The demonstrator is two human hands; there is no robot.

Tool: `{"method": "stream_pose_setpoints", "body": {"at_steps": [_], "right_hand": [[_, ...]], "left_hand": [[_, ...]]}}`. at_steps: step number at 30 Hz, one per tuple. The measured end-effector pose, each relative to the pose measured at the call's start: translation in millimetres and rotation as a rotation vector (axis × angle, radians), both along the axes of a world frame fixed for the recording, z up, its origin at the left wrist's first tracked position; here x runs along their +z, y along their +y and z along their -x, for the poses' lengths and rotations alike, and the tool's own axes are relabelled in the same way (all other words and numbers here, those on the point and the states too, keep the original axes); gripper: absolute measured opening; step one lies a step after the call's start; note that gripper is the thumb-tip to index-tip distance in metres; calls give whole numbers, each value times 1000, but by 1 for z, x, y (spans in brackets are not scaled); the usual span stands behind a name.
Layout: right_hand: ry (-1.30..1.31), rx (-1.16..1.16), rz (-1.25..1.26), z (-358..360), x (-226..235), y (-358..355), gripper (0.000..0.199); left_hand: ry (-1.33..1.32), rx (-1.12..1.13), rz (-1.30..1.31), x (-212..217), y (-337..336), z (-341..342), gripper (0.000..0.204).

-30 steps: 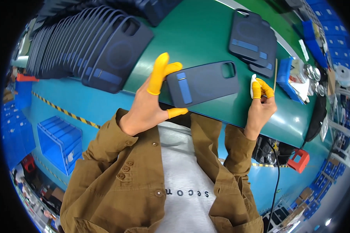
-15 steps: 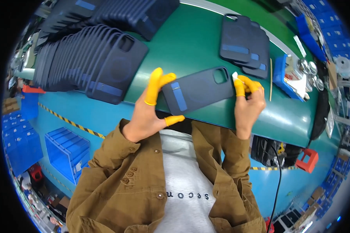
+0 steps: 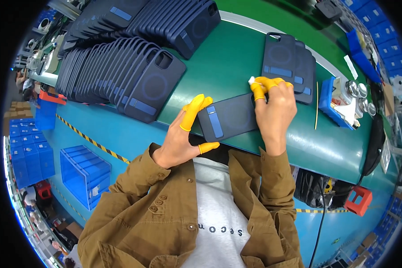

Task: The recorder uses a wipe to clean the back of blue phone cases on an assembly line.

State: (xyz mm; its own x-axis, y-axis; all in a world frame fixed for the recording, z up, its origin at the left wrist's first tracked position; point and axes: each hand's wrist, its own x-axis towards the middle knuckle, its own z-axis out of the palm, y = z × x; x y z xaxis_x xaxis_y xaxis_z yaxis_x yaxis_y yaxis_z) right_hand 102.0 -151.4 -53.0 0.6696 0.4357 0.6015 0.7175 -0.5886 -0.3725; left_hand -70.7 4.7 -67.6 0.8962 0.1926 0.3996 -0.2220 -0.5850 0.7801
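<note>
A dark navy phone case with a blue strip lies back up on the green table's near edge, tilted slightly. My left hand, in yellow finger cots, spans its left end, fingertips at the far edge and thumb at the near edge. My right hand, also in yellow finger cots, is over the case's right end and hides the camera opening. Its fingertips pinch a small white wad, perhaps cloth or tissue, just past the far edge.
Long rows of similar cases stand at the left. A small stack of cases lies far right. Beside it are a thin wooden stick, a blue tray and round metal containers. A blue crate stands on the floor.
My right hand has moved left with the white wad, from beside the case to over its right end. The left hand keeps its place at the case. The whole view has shifted slightly.
</note>
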Motion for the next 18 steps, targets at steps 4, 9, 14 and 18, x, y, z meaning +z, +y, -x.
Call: {"method": "stream_pose_setpoints", "body": {"at_steps": [4,9,14,18], "right_hand": [[73,-48,-282,-1,-1,-16,15],[560,-72,-529,17,-12,-44,14],[668,-29,-673,23,-21,-54,13],[630,-29,-730,28,-22,-52,14]], "left_hand": [[-59,52,-85,7,8,18,98],[-301,444,-630,9,45,42,81],[-90,749,-749,11,41,37,75],[-231,579,-607,26,11,2,64]]}}
